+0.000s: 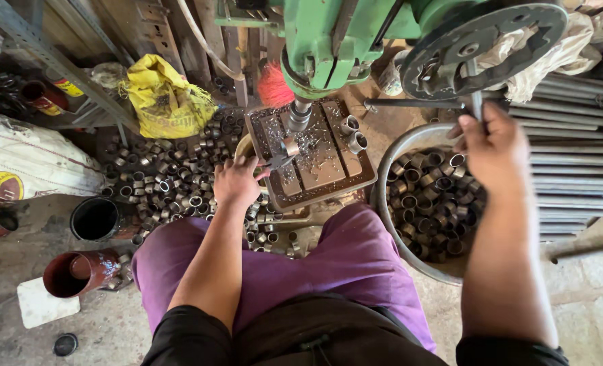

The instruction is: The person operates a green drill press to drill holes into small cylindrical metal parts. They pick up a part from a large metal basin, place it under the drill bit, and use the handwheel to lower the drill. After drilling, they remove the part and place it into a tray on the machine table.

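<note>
Rings everywhere. Our left hand (pixel 237 179) pinches pliers (pixel 279 161), clamped on one ring (pixel 290 146) under drill bit (pixel 299 116). Right hand (pixel 493 146) wraps tight round feed handle (pixel 476 102). Basin (pixel 384 193) at right is full of rings, and pile on floor (pixel 172 183) is big too.

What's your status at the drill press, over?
Left hand grips pliers clamping a metal ring under the drill bit. Right hand on the feed handle. Two loose rings on the table, clear of the bit.
</note>
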